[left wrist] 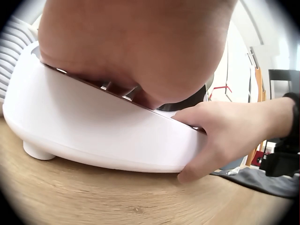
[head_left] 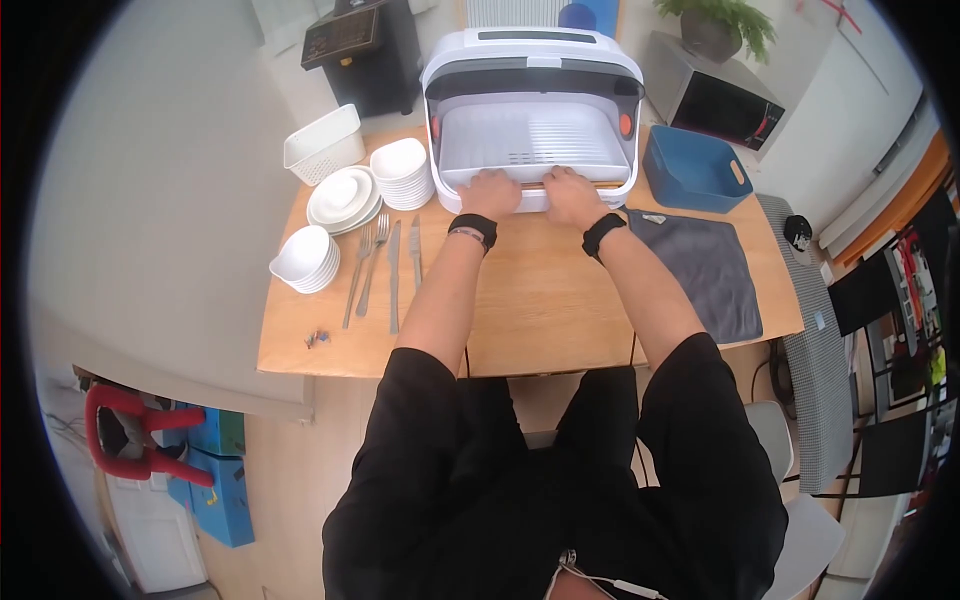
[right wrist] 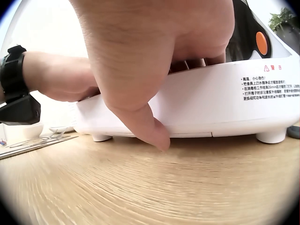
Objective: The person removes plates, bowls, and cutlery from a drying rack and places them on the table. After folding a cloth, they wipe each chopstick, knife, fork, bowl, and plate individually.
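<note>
A white countertop dish sterilizer (head_left: 448, 52) stands at the back of the table with its dark see-through lid raised. Both hands are at its low front wall (right wrist: 206, 103). My left hand (head_left: 490, 193) hooks its fingers over the rim left of the middle, fingertips hidden inside. Just to its right, my right hand (head_left: 575, 197) grips the same wall, fingers over the rim and thumb (right wrist: 157, 133) down the outside near the bottom edge. Within the sterilizer, a pale ribbed rack (head_left: 575, 140) shows behind the hands. Printed warning text marks the wall's right part.
Left of the sterilizer are stacked white bowls (head_left: 398, 170), plates (head_left: 325, 210), more bowls (head_left: 300, 257), a white basket (head_left: 325, 145), forks (head_left: 372, 262) and knives (head_left: 394, 280). At right stand a blue bin (head_left: 690, 180), a grey cloth (head_left: 700, 270) and a microwave (head_left: 715, 105).
</note>
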Motion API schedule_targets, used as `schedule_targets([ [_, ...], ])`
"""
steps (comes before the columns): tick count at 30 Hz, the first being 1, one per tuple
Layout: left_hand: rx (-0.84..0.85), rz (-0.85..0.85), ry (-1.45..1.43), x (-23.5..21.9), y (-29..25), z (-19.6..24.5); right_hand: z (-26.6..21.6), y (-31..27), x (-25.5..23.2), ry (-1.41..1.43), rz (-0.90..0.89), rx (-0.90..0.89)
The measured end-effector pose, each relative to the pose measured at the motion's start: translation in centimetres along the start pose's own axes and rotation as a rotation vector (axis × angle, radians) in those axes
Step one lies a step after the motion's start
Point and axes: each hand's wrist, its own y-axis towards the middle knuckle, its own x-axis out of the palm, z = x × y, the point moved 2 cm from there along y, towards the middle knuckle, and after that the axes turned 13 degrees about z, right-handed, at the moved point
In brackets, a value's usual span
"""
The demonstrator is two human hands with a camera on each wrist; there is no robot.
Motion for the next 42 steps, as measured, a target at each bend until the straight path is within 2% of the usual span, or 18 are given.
schedule_targets([
  [3,0.012,-0.02,-0.015,-0.1,0.2,0.4,0.3,-0.2,0.2,-0.001,0.033,0.004],
  [5,0.0,-0.107,-0.02,-0.6,0.4,0.5,0.5,0.2,0.2,0.041,-0.033,0.004],
  [8,0.003,-0.177,-0.026,-1.4,0.5,0.7,0.7,0.4,-0.4,0.053,0.005,-0.018],
  [12,0.001,-0.16,-0.095,-0.6,1.7,-0.3,1.1,1.3,-0.9,0.102,-0.052,-0.037],
  [14,0.081,-0.233,-0.106,-0.9,1.9,-0.2,1.6,1.9,-0.7,0.196,-0.177,0.0],
  [15,0.085,-0.227,-0.099,-1.2,2.0,-0.3,1.7,2.0,-0.7,0.198,-0.167,0.0],
  [17,0.217,-0.268,-0.162,-1.7,1.7,-0.2,1.7,1.8,-1.0,0.206,-0.152,-0.066],
  [21,0.255,-0.312,-0.257,-2.5,1.4,-0.6,1.8,1.6,-1.5,0.298,-0.135,-0.059],
  [23,0.287,-0.342,-0.23,-2.6,1.7,-0.7,1.7,1.9,-2.0,0.291,-0.215,0.003],
  [27,0.385,-0.385,-0.125,-0.7,3.4,-1.6,2.1,2.9,-1.2,0.268,-0.278,-0.026],
  [28,0.379,-0.385,-0.128,-0.3,3.5,-1.7,2.0,3.0,-1.2,0.254,-0.306,-0.019],
  [30,0.474,-0.229,-0.091,0.2,3.6,-1.7,1.9,3.0,-1.2,0.242,-0.338,-0.012],
  [35,0.441,-0.225,-0.094,-0.5,3.3,-1.3,1.9,2.8,-1.5,0.303,-0.317,0.047],
  [39,0.473,-0.197,-0.189,-2.7,3.5,-0.8,2.5,3.4,-2.1,0.439,-0.359,0.073],
  [40,0.536,-0.111,-0.216,-3.5,3.3,-0.6,2.9,3.7,-2.3,0.506,-0.345,0.1],
  [41,0.527,-0.113,-0.218,-4.3,3.2,-0.2,2.9,3.9,-2.7,0.571,-0.33,0.128],
  [42,0.551,-0.041,-0.175,-5.4,3.3,0.5,3.1,4.1,-3.1,0.597,-0.325,0.154],
])
